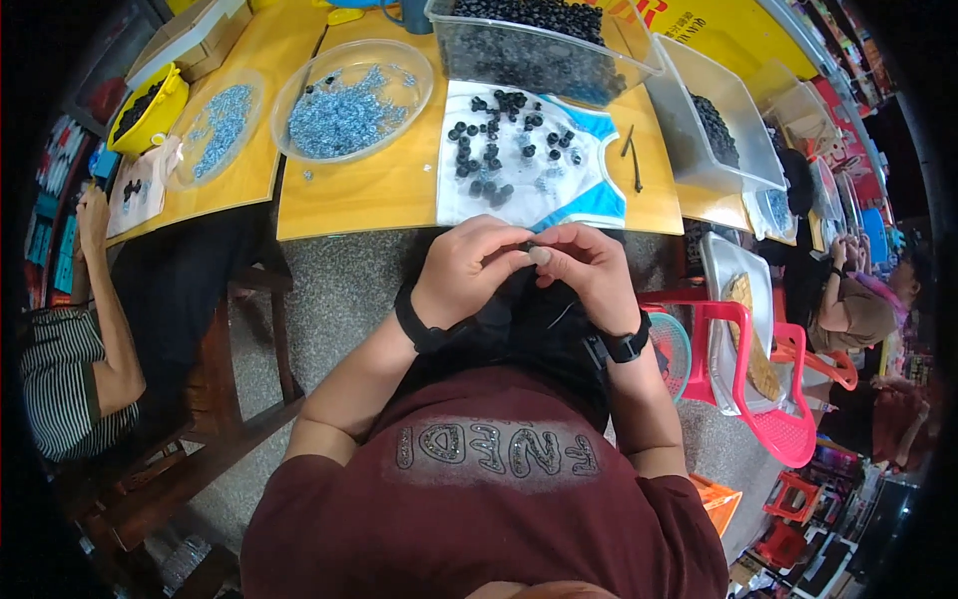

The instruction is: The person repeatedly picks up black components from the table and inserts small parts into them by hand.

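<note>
Just off the near edge of the yellow table (339, 205), my left hand (464, 268) and my right hand (591, 268) meet fingertip to fingertip. Both are closed in a pinch around something small, mostly hidden by the fingers; its kind cannot be made out. Beyond them lies a white cloth with blue edging (459, 205), scattered with small round black pieces (489, 188) and a few clear bluish bits. Left of the cloth, a round clear tray (282, 100) holds many small translucent blue pieces (344, 125). Dark bands circle both my wrists.
Behind the cloth stands a clear bin (519, 62) heaped with black pieces; another clear bin (738, 180) is to its right. Two thin black sticks (636, 165) lie beside the cloth. A pink chair (773, 439) with a metal tray (723, 265) is at right. Co-workers sit on both sides.
</note>
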A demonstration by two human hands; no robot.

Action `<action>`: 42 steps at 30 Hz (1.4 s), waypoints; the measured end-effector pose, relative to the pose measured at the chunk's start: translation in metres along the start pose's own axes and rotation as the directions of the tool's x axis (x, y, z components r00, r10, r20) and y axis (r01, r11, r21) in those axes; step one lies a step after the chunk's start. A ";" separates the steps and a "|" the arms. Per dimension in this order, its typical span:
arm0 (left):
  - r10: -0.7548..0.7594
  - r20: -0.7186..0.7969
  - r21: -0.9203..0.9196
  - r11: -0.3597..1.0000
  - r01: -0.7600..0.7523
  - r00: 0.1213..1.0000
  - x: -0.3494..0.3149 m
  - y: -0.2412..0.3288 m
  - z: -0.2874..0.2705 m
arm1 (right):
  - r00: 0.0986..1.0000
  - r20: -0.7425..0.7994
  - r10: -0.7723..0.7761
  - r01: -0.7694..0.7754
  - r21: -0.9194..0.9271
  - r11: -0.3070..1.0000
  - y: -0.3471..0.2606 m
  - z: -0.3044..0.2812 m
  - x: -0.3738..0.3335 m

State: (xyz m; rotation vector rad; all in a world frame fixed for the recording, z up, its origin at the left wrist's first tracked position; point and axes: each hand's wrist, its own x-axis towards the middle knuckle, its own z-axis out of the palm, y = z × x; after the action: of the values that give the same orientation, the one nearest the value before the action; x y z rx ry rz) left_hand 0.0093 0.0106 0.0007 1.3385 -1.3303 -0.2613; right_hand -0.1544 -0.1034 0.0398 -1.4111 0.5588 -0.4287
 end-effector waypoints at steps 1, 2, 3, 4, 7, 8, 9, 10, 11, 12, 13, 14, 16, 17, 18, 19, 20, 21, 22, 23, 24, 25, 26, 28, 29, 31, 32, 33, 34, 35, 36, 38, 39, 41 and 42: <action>0.003 0.003 -0.006 1.000 -0.003 1.000 -0.001 0.000 0.000 | 1.000 -0.007 0.000 0.000 -0.003 1.000 0.001 -0.001 0.000; 0.008 0.007 -0.003 1.000 -0.008 1.000 -0.001 0.001 0.001 | 1.000 -0.009 0.000 0.000 0.013 1.000 0.003 -0.002 -0.002; 0.012 0.012 0.001 1.000 -0.012 1.000 -0.001 0.000 0.001 | 1.000 -0.012 0.001 -0.001 0.032 0.999 0.004 -0.002 -0.001; 0.013 0.016 -0.002 1.000 -0.013 1.000 -0.001 0.001 0.002 | 1.000 -0.014 0.003 -0.003 0.052 0.999 0.003 -0.003 -0.001; 0.013 0.020 -0.037 0.999 -0.012 1.000 0.000 0.004 0.003 | 1.000 -0.017 0.016 -0.015 0.058 0.998 0.000 -0.005 -0.004; 0.009 0.011 -0.029 1.000 -0.009 1.000 -0.002 0.003 0.003 | 1.000 -0.019 0.014 -0.013 0.059 0.998 0.000 -0.005 -0.005; 0.004 0.003 -0.021 1.000 -0.003 1.000 -0.003 0.004 0.002 | 0.999 -0.027 0.040 -0.037 0.106 0.994 0.000 -0.005 -0.006; 0.003 0.004 -0.019 1.000 -0.003 1.000 -0.003 0.006 0.002 | 0.997 -0.033 0.066 -0.061 0.154 0.986 0.000 -0.005 -0.007; -0.014 0.015 -0.022 1.000 0.015 1.000 -0.002 0.008 0.001 | 0.997 -0.032 0.068 -0.062 0.156 0.986 0.000 -0.006 -0.007; -0.034 0.023 -0.022 0.999 0.034 0.999 -0.001 0.010 0.000 | 0.997 -0.028 0.076 -0.070 0.175 0.982 0.000 -0.008 -0.008; -0.039 0.021 -0.018 0.999 0.039 0.999 -0.002 0.010 -0.001 | 0.996 -0.024 0.085 -0.079 0.193 0.978 0.000 -0.009 -0.009; -0.029 0.014 -0.016 0.999 0.029 0.999 -0.002 0.010 -0.001 | 0.996 -0.015 0.091 -0.086 0.198 0.977 0.000 -0.008 -0.008; -0.029 0.005 -0.011 1.000 0.029 1.000 -0.002 0.010 -0.002 | 0.996 0.006 0.093 -0.092 0.195 0.976 -0.001 -0.007 -0.007; -0.005 0.000 -0.010 1.000 0.005 1.000 -0.001 0.009 -0.002 | 0.996 0.022 0.090 -0.092 0.190 0.978 -0.002 -0.006 -0.006; 0.023 -0.004 -0.008 1.000 -0.023 1.000 0.001 0.008 -0.002 | 0.996 0.023 0.087 -0.090 0.184 0.979 -0.003 -0.005 -0.004; 0.021 -0.006 -0.006 1.000 -0.021 1.000 -0.001 0.007 -0.002 | 0.996 0.026 0.088 -0.091 0.184 0.979 -0.002 -0.003 -0.003; 0.016 -0.007 -0.022 1.000 -0.016 1.000 -0.003 0.005 -0.001 | 0.996 0.021 0.083 -0.086 0.179 0.980 0.000 -0.002 -0.003; 0.011 -0.008 -0.039 0.999 -0.012 1.000 -0.004 0.005 0.000 | 0.997 0.015 0.079 -0.081 0.174 0.981 0.001 -0.001 -0.003; 0.011 -0.009 -0.038 0.999 -0.011 1.000 -0.004 0.005 -0.001 | 0.997 0.016 0.080 -0.081 0.175 0.981 0.001 -0.001 -0.002; 0.020 -0.004 -0.033 0.999 -0.020 1.000 -0.003 0.005 -0.001 | 0.996 0.014 0.085 -0.086 0.180 0.980 0.000 0.000 -0.002; 0.029 0.000 -0.029 0.999 -0.029 1.000 -0.003 0.005 -0.002 | 0.996 0.013 0.090 -0.091 0.185 0.978 0.000 0.000 -0.002; 0.029 0.000 -0.029 0.999 -0.029 1.000 -0.003 0.005 -0.001 | 0.996 0.012 0.090 -0.091 0.185 0.978 0.001 0.000 -0.002; 0.042 0.004 -0.017 0.999 -0.041 0.999 -0.004 0.005 -0.001 | 0.997 0.016 0.080 -0.082 0.160 0.984 0.002 -0.002 -0.002; 0.054 0.010 -0.008 0.999 -0.054 0.998 -0.005 0.004 0.001 | 0.997 0.017 0.072 -0.073 0.135 0.988 0.001 -0.003 -0.003; 0.059 0.019 0.017 0.998 -0.059 0.998 -0.005 0.004 0.002 | 0.995 0.009 0.099 -0.099 0.100 0.990 -0.001 -0.002 -0.004; 0.064 0.029 0.042 0.997 -0.065 0.998 -0.005 0.003 0.003 | 0.992 0.000 0.125 -0.125 0.065 0.990 -0.002 -0.004 -0.002; 0.062 0.009 0.032 0.998 -0.062 0.998 -0.005 0.003 0.003 | 0.989 0.033 0.146 -0.148 0.104 0.983 0.000 -0.007 -0.001; 0.059 -0.008 0.019 0.998 -0.059 0.998 -0.005 0.004 0.004 | 0.984 0.063 0.167 -0.174 0.144 0.974 0.003 -0.009 0.000; 0.057 -0.005 0.016 0.998 -0.057 0.998 -0.005 0.005 0.004 | 0.984 0.060 0.169 -0.177 0.145 0.974 0.006 -0.010 0.001; 0.019 0.000 -0.030 0.999 -0.019 1.000 -0.003 0.007 0.005 | 0.976 0.107 0.188 -0.210 0.251 0.945 0.010 -0.012 0.003; -0.019 0.006 -0.073 0.997 0.019 1.000 -0.002 0.009 0.005 | 0.967 0.157 0.199 -0.244 0.353 0.903 0.013 -0.012 0.004; -0.027 -0.002 -0.075 0.997 0.026 1.000 -0.002 0.013 0.004 | 0.956 0.204 0.209 -0.276 0.403 0.872 0.019 -0.012 0.004; -0.033 -0.013 -0.077 0.997 0.032 0.999 -0.002 0.014 0.004 | 0.944 0.251 0.215 -0.310 0.447 0.839 0.020 -0.010 0.004; -0.016 -0.004 -0.066 0.998 0.015 1.000 -0.003 0.015 0.004 | 0.946 0.242 0.215 -0.306 0.450 0.839 0.021 -0.006 0.002; 0.004 0.005 -0.057 0.998 -0.004 1.000 -0.002 0.015 0.004 | 0.944 0.277 0.177 -0.294 0.468 0.834 0.026 -0.008 0.003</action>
State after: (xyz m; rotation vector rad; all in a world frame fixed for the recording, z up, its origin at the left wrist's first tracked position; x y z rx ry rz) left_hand -0.0026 0.0155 0.0105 1.2879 -1.3208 -0.2984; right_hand -0.1580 -0.1080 0.0128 -0.8527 0.3924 -0.1888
